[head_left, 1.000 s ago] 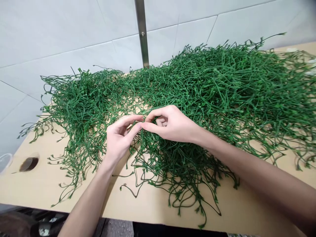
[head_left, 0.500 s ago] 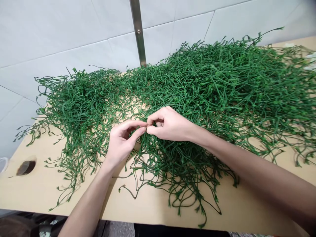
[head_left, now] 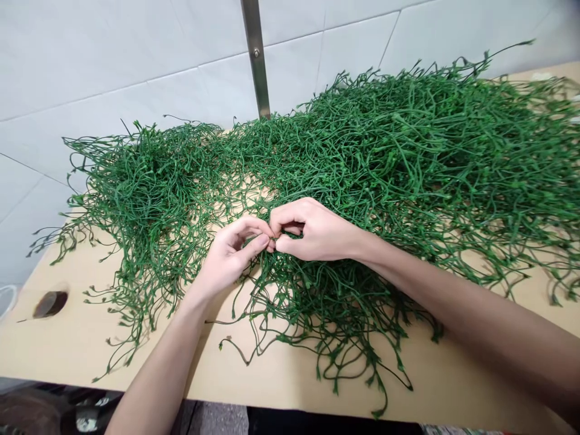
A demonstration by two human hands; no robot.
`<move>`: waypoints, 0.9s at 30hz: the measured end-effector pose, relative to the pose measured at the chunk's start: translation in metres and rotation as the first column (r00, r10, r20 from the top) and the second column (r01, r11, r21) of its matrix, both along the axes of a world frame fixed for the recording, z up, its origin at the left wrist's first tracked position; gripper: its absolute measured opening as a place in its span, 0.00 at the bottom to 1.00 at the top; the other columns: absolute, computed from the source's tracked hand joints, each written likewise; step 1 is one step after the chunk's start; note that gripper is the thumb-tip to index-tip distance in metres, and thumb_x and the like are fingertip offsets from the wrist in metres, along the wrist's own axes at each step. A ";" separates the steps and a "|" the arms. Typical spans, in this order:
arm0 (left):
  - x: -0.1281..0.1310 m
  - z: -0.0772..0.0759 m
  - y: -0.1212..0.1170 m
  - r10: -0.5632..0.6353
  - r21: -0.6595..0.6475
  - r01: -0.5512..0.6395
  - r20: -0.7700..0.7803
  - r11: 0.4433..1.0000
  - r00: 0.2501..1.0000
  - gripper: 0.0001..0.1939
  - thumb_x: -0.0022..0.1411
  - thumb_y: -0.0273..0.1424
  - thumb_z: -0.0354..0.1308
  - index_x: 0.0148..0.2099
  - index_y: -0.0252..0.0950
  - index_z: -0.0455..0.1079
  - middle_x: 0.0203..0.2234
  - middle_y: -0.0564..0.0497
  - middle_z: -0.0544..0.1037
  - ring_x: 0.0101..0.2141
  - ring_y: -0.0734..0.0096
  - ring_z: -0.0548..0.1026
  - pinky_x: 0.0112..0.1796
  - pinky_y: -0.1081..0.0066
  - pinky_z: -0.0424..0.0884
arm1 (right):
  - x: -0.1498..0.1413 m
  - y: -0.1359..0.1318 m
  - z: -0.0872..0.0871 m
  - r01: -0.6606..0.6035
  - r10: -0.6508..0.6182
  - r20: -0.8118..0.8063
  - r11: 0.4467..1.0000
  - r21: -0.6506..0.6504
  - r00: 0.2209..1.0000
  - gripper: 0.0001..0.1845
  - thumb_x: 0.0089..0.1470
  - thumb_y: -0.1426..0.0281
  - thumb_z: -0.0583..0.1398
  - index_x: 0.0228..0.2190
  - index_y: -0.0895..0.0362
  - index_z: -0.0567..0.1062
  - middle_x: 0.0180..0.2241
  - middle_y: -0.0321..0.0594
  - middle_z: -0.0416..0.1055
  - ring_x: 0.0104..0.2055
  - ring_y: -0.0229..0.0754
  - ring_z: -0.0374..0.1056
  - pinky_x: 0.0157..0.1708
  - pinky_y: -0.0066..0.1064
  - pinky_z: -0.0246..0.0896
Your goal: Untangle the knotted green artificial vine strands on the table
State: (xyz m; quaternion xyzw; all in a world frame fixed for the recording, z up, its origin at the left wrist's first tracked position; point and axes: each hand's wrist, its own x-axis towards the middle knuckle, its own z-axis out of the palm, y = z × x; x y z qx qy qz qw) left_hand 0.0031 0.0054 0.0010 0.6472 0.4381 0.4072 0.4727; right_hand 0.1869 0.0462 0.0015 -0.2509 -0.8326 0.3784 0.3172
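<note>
My left hand [head_left: 233,251] and my right hand [head_left: 312,229] meet fingertip to fingertip over the middle of the table. Thumb and forefinger are pinched on each side, and whatever sits between them is too small and covered to make out. Under and around both hands spread tangled thin green stems [head_left: 344,157] with small forked tips, plastic-looking like artificial plant parts. A bunch of these stems [head_left: 335,308] hangs forward just below my right hand.
A light wooden tabletop [head_left: 258,380] carries the stems, piled highest at the right. Toward its left edge is a dark round hole [head_left: 51,304]. Behind stand a tiled wall [head_left: 127,54] and a metal post [head_left: 257,60]. Dark items [head_left: 49,411] lie below the front edge.
My left fingers have bent more and shifted slightly right, closer against my right fingertips. My right hand stays nearly in place. The view has moved slightly.
</note>
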 end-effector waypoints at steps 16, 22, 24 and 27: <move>0.000 0.002 -0.001 -0.031 -0.008 0.031 0.019 0.999 0.999 0.08 0.58 0.37 0.64 0.33 0.38 0.73 0.24 0.52 0.75 0.27 0.71 0.73 0.31 0.71 0.69 | 0.000 -0.002 0.005 -0.010 0.028 0.100 0.985 -0.174 0.995 0.14 0.44 0.71 0.55 0.13 0.56 0.56 0.15 0.28 0.48 0.20 0.29 0.45 0.20 0.26 0.39; 0.001 -0.001 -0.001 -0.044 -0.026 0.046 0.071 0.999 0.997 0.08 0.58 0.35 0.64 0.33 0.36 0.72 0.23 0.53 0.75 0.27 0.73 0.73 0.32 0.72 0.70 | -0.001 -0.001 0.001 -0.021 0.024 0.105 1.000 -0.023 0.994 0.12 0.46 0.72 0.54 0.15 0.59 0.68 0.17 0.32 0.59 0.22 0.31 0.51 0.24 0.26 0.47; 0.000 -0.003 0.000 -0.045 -0.070 0.055 0.139 0.996 0.989 0.07 0.57 0.34 0.65 0.32 0.36 0.72 0.23 0.54 0.74 0.26 0.74 0.73 0.31 0.73 0.69 | 0.000 0.000 -0.002 -0.049 0.047 0.067 0.998 0.029 0.997 0.11 0.46 0.74 0.53 0.16 0.60 0.69 0.18 0.33 0.64 0.23 0.31 0.53 0.27 0.26 0.50; -0.003 -0.006 0.003 0.004 -0.148 0.034 0.248 0.988 0.969 0.07 0.55 0.33 0.67 0.32 0.36 0.72 0.21 0.55 0.74 0.25 0.76 0.73 0.30 0.75 0.69 | 0.001 0.002 -0.007 -0.092 0.094 -0.026 0.992 0.090 0.995 0.11 0.44 0.79 0.52 0.17 0.60 0.70 0.21 0.35 0.68 0.25 0.31 0.57 0.30 0.25 0.53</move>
